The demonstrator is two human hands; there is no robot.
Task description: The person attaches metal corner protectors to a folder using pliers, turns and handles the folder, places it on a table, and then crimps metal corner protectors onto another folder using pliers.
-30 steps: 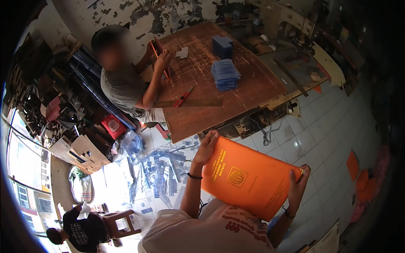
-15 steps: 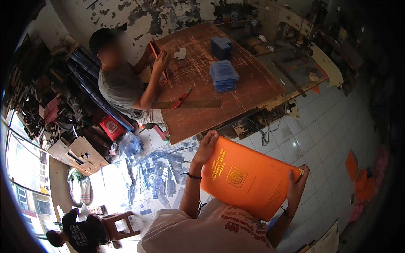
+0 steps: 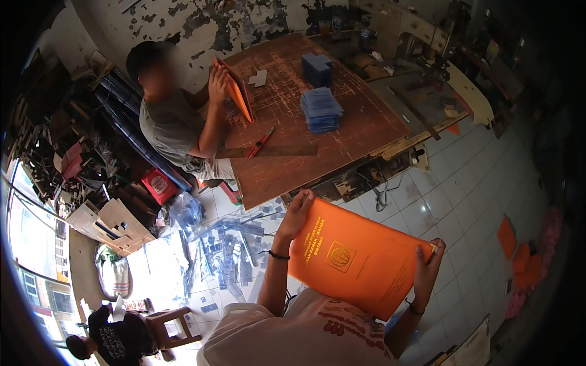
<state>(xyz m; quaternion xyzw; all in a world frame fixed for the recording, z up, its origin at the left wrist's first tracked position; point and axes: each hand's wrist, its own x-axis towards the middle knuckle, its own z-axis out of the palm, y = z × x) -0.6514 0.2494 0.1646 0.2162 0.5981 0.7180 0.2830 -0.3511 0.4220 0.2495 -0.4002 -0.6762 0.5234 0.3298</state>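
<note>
An orange folder [image 3: 360, 262] with gold lettering and a round emblem is held up in front of my white shirt, tilted down to the right. My left hand [image 3: 297, 215] grips its upper left corner, fingers closed round the edge. At the right edge my right hand [image 3: 430, 266] holds the other end, with the thumb lying on the cover. Both hands wear a dark band at the wrist.
Across the wooden table [image 3: 274, 177], a person [image 3: 171, 125] holds another orange folder [image 3: 238, 96]. Blue plastic stacks [image 3: 321, 110], a ruler [image 3: 287, 150] and a red cutter [image 3: 260, 143] lie there. Plastic scraps [image 3: 229, 250] cover floor tiles. Another person [image 3: 119, 332] sits near a stool [image 3: 160, 328].
The person across the table has turned their folder so more of its orange face shows. My hands keep the same hold on my folder; the whole view has shifted slightly.
</note>
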